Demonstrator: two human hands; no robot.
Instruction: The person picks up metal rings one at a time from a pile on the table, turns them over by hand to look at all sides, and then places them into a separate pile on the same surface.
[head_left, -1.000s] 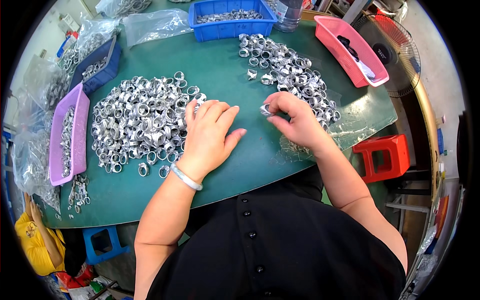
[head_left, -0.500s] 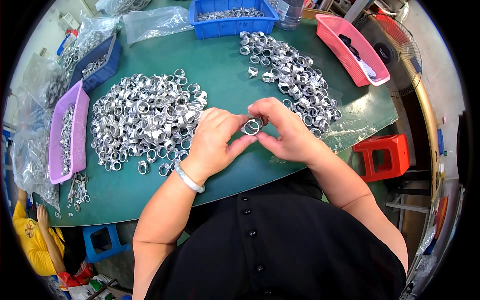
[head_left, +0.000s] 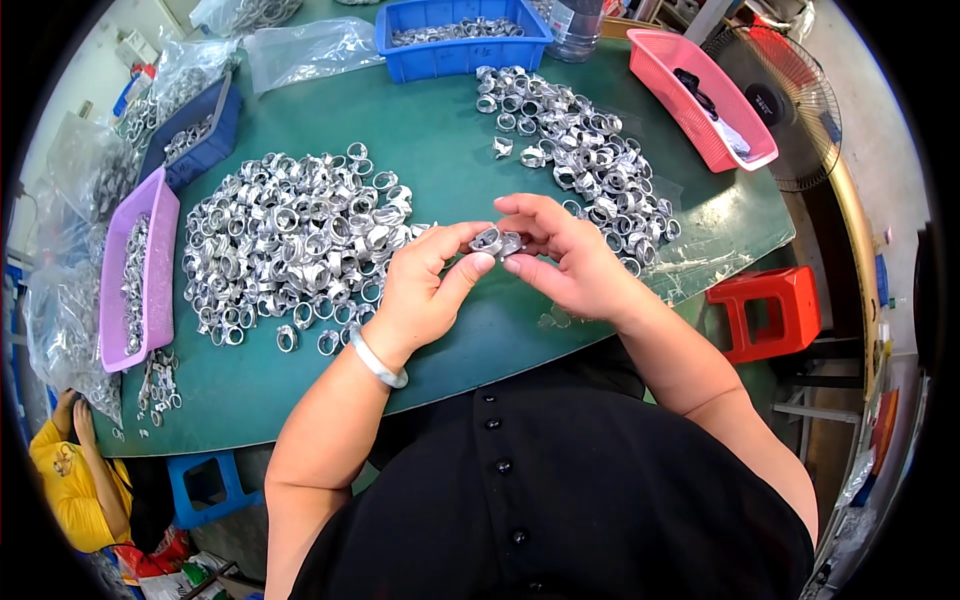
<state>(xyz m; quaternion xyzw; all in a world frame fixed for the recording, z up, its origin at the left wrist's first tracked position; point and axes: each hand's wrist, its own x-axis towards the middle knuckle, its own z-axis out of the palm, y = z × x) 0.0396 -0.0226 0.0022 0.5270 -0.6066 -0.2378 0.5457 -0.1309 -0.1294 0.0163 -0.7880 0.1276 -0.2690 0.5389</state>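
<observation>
My left hand (head_left: 422, 288), with a pale bangle on its wrist, pinches a silver metal ring (head_left: 487, 240) between thumb and forefinger. Facing it, the fingers and thumb of my right hand (head_left: 578, 262) close on a second silver ring (head_left: 511, 243). The two rings touch or nearly touch above the green table (head_left: 440, 130). Left of my hands spreads a large pile of similar rings (head_left: 290, 235). A narrower heap of rings (head_left: 600, 160) runs beyond and right of my right hand.
A blue bin (head_left: 465, 62) of rings stands at the far edge by a clear bottle (head_left: 574, 28). Purple (head_left: 160, 270) and dark blue (head_left: 205, 150) bins line the left. A pink basket (head_left: 690, 115) and fan (head_left: 790, 110) stand right, above a red stool (head_left: 765, 315). A yellow-shirted person (head_left: 75, 490) sits lower left.
The rings between my hands have turned from facing up, nearly overlapping, to lying side by side. My hands have shifted slightly up and left.
</observation>
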